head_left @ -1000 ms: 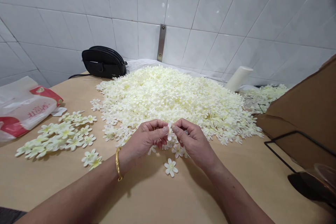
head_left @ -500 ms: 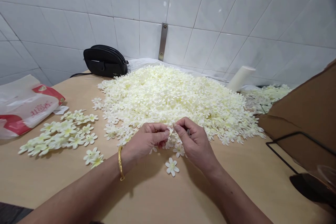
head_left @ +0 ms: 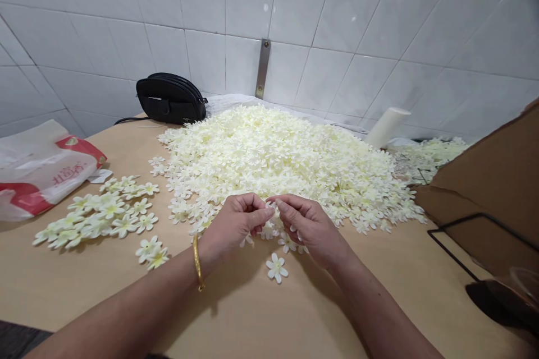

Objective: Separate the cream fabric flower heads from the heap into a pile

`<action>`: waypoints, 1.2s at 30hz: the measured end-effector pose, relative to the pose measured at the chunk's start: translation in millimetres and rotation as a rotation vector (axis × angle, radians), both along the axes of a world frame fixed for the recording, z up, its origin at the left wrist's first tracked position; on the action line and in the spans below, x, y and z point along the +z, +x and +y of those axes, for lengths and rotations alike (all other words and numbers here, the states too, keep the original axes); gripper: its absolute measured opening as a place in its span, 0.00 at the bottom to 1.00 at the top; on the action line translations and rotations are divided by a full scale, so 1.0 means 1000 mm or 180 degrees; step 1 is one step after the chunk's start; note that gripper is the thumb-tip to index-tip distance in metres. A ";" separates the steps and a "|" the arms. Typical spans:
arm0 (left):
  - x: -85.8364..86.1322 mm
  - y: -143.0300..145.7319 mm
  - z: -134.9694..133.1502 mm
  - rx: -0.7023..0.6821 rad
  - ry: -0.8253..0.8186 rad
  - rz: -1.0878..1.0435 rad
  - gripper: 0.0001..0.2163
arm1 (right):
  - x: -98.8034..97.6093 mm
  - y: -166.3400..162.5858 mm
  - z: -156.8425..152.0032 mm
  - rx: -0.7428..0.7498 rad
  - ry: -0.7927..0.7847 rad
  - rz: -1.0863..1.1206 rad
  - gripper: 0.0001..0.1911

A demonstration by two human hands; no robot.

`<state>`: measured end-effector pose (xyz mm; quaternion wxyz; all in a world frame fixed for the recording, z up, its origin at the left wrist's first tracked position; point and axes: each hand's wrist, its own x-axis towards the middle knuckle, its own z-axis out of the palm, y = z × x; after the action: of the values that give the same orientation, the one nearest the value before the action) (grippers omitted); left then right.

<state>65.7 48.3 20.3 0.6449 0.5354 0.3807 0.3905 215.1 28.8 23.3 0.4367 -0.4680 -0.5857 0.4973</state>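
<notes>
A big heap of cream fabric flowers covers the back of the tan table. At its front edge my left hand, with a gold bangle on the wrist, and my right hand meet fingertip to fingertip. Both pinch a small white flower piece between thumb and forefinger. More petals show under my right fingers. A single flower lies on the table just below my hands.
A spread of separated flowers lies at the left, with two more nearer me. A red and white plastic bag, a black pouch, a white roll, a brown cardboard box and a black wire frame stand around.
My hands stay pinched together on the flower piece and have barely shifted; the fingers have worked slightly lower against the heap. The view has drifted a little.
</notes>
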 end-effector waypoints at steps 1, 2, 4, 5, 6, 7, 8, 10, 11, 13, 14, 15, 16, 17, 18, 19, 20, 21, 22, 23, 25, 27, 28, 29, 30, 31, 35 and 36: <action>0.000 0.000 0.000 0.0027 0.0002 -0.0003 0.10 | 0.000 0.000 0.000 0.0037 -0.0033 0.0024 0.15; -0.001 -0.001 0.000 0.0051 0.0006 0.0002 0.11 | -0.001 0.000 0.000 0.0058 -0.0060 0.0027 0.14; -0.001 -0.001 0.001 0.0105 0.0006 0.0019 0.11 | -0.001 0.001 0.000 0.0042 -0.0077 0.0018 0.12; -0.002 -0.002 0.001 0.0125 -0.0008 0.0032 0.11 | -0.001 0.001 0.000 0.0026 -0.0068 0.0023 0.11; -0.001 -0.002 0.001 0.0135 -0.0029 0.0038 0.11 | -0.001 0.002 0.000 0.0004 -0.0051 0.0032 0.11; -0.001 -0.002 0.001 0.0130 -0.0053 0.0035 0.11 | -0.001 0.002 0.000 -0.0020 -0.0023 0.0031 0.11; -0.001 -0.002 0.001 0.0113 -0.0070 0.0013 0.11 | -0.001 0.002 0.000 -0.0047 0.0015 0.0018 0.11; 0.000 -0.002 0.002 0.0072 -0.0050 -0.0064 0.11 | 0.000 0.002 0.000 -0.0103 0.0123 -0.0060 0.12; 0.000 -0.002 0.002 0.0063 -0.0014 -0.0107 0.10 | 0.000 0.002 0.000 -0.0159 0.0197 -0.0120 0.12; -0.002 -0.002 0.002 0.0096 0.0068 -0.0162 0.10 | 0.002 0.001 0.000 -0.0325 0.0353 -0.0230 0.12; -0.002 -0.002 0.002 0.0154 0.0103 -0.0163 0.10 | 0.003 0.002 -0.001 -0.0423 0.0418 -0.0269 0.13; -0.003 -0.002 0.002 0.0226 0.0129 -0.0143 0.10 | 0.004 0.002 -0.001 -0.0514 0.0465 -0.0290 0.13; -0.004 -0.001 0.001 0.0304 0.0153 -0.0118 0.10 | 0.004 0.003 -0.001 -0.0584 0.0486 -0.0285 0.13; -0.003 -0.002 0.001 0.0379 0.0174 -0.0085 0.10 | 0.004 0.004 -0.001 -0.0648 0.0482 -0.0247 0.14; -0.002 -0.002 0.000 0.0433 0.0201 -0.0038 0.10 | 0.004 0.005 0.000 -0.0706 0.0459 -0.0186 0.14; 0.000 -0.003 0.000 0.0481 0.0237 0.0024 0.10 | 0.003 0.007 0.000 -0.0770 0.0423 -0.0113 0.14; 0.003 -0.003 0.000 0.0522 0.0289 0.0109 0.10 | 0.002 0.008 0.002 -0.0828 0.0382 -0.0034 0.15; 0.007 -0.004 0.001 0.0563 0.0366 0.0219 0.10 | 0.001 0.010 0.003 -0.0883 0.0340 0.0049 0.15; 0.011 -0.005 0.004 0.0607 0.0468 0.0358 0.09 | 0.000 0.011 0.004 -0.0932 0.0301 0.0126 0.16; 0.016 -0.006 0.008 0.0649 0.0605 0.0524 0.08 | -0.001 0.012 0.005 -0.0964 0.0267 0.0198 0.16; 0.023 -0.005 0.020 0.0717 0.0979 0.0965 0.07 | -0.002 0.013 0.007 -0.0971 0.0205 0.0329 0.16; 0.026 -0.003 0.036 0.0757 0.1419 0.1507 0.06 | -0.003 0.014 0.007 -0.0942 0.0157 0.0446 0.16; 0.025 -0.002 0.045 0.0753 0.1531 0.1675 0.06 | -0.003 0.014 0.008 -0.0907 0.0138 0.0497 0.16; 0.024 0.000 0.053 0.0752 0.1619 0.1803 0.06 | -0.003 0.014 0.008 -0.0868 0.0120 0.0545 0.16; 0.022 0.001 0.061 0.0779 0.1716 0.1934 0.06 | -0.004 0.014 0.009 -0.0838 0.0107 0.0591 0.15; 0.020 0.003 0.066 0.0824 0.1815 0.2061 0.06 | -0.005 0.014 0.010 -0.0819 0.0097 0.0639 0.15; 0.019 0.003 0.069 0.1110 0.2305 0.2511 0.03 | -0.008 0.016 0.013 -0.0847 0.0075 0.0824 0.15; 0.020 0.002 0.066 0.1155 0.2415 0.2571 0.02 | -0.009 0.016 0.014 -0.0848 0.0074 0.0851 0.15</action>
<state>67.7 113.9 40.5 0.1344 0.7617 0.5155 0.3687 231.0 42.3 14.7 0.5780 -0.4660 -0.4609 0.4861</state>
